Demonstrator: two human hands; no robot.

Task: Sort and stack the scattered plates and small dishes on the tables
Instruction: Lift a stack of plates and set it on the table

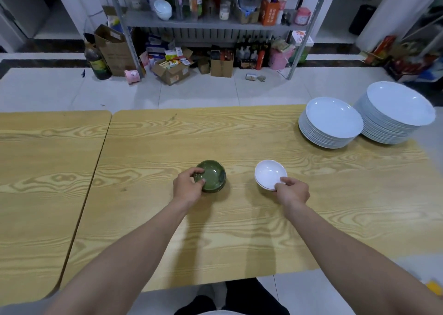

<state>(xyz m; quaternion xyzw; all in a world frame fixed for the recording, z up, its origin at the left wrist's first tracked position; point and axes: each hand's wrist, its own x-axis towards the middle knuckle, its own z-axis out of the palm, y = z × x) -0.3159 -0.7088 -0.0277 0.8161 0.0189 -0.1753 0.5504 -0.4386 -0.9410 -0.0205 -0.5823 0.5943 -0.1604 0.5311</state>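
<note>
The wooden tabletop fills most of the view. A second tabletop butts against it at 9 o'clock, and a cluttered metal shelf stands on the floor beyond at 12 o'clock.

At 2 o'clock, near the far right corner, two piles of white plates are already sorted. The big plate stack is outermost and the smaller plate stack sits just beside it, at its 8 o'clock. Piles that tall are probably heavy and breakable, so they are best left where they stand and added to from above.

Near the middle of the tabletop is a short nest of green dishes. At its 3 o'clock, a little apart, is a nest of white dishes, seemingly two or three deep. Whether either nest is resting on the wood or just lifted off it cannot be told.

The left hand is curled round the 8 o'clock side of the green dishes, fingers wrapping the wall and thumb at the rim. The right hand pinches the white dishes at their 5 o'clock rim between thumb and forefinger, with the other fingers folded beneath.

These dishes look light, stiff, glossy and likely slippery. A rim pinch may let the lower ones slide out, so a hold with fingers under the bottom dish would be the safer one.
</note>
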